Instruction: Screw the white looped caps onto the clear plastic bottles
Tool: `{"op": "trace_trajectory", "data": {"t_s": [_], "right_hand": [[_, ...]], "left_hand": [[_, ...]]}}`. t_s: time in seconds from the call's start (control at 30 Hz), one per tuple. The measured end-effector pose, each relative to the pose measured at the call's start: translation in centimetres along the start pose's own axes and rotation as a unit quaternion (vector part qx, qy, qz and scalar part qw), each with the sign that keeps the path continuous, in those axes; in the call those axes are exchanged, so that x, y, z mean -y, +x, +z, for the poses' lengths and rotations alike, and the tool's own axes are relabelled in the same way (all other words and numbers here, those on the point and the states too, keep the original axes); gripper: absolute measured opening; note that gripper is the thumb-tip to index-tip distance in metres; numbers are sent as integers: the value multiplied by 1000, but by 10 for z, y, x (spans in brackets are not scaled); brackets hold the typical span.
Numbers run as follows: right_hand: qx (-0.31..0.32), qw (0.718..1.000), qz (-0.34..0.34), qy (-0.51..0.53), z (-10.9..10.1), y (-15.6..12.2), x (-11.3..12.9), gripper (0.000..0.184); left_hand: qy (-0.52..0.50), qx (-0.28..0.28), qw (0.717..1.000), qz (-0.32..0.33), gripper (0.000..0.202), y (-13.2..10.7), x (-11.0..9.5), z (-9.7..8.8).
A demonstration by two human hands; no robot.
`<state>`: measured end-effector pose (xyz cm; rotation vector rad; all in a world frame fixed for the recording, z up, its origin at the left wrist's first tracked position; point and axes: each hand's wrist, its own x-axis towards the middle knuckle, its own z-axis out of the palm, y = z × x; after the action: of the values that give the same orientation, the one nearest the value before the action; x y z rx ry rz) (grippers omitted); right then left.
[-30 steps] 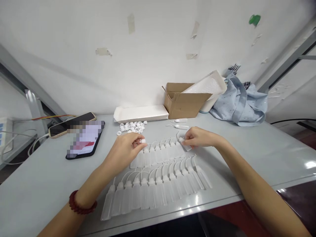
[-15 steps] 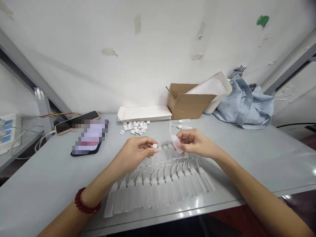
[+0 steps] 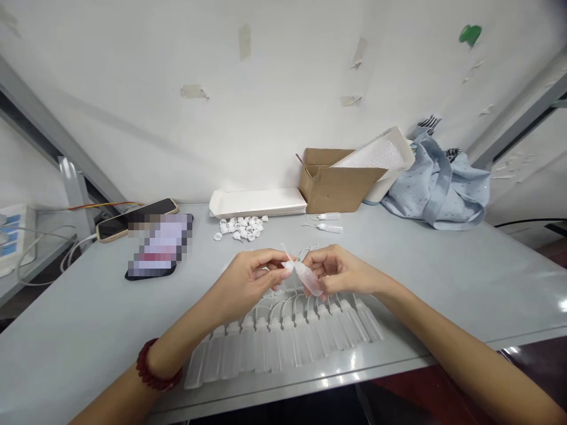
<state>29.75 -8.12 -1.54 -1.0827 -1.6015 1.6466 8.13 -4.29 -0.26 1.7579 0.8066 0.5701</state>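
Note:
My right hand [image 3: 339,271] grips a small translucent squeeze bottle [image 3: 309,278], tilted with its thin nozzle pointing up and left. My left hand [image 3: 250,277] pinches a small white cap at that bottle's neck, so both hands meet over the table. Beneath them lie two rows of like bottles [image 3: 283,339] with curved nozzles, side by side near the table's front edge. A red bead bracelet [image 3: 153,369] circles my left wrist.
A heap of white caps [image 3: 241,227] lies beyond my hands, with two loose bottles [image 3: 326,222] nearby. At the wall stand a flat white tray [image 3: 257,202], a cardboard box [image 3: 334,180] and blue cloth [image 3: 436,183]. Two phones [image 3: 148,236] lie at left on the grey table [image 3: 443,277].
My right hand lifted a bottle from the far row and brought it toward the middle. My left hand carried the white cap across to meet the bottle's neck.

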Motion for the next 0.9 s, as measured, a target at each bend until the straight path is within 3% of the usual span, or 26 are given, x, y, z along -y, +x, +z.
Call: {"op": "trace_trajectory", "data": {"t_s": [0.2,0.53,0.73,0.9], "right_hand": [[20,1000,6,0,-4,2,-5,21],[1,999,-14,-40,-2,1,3,22],[-45,998,-29,-36,0,1,1,28],[-41,998,-46,-11,1,2,-5,29]], "left_hand": [[11,-2,1000,16,21,-1,-1,0],[75,5,995,61,16,-1,-1,-2],[75,8,997,10,23,-1,2,-1],[44,-10,999,-18,24,0,5,2]]}}
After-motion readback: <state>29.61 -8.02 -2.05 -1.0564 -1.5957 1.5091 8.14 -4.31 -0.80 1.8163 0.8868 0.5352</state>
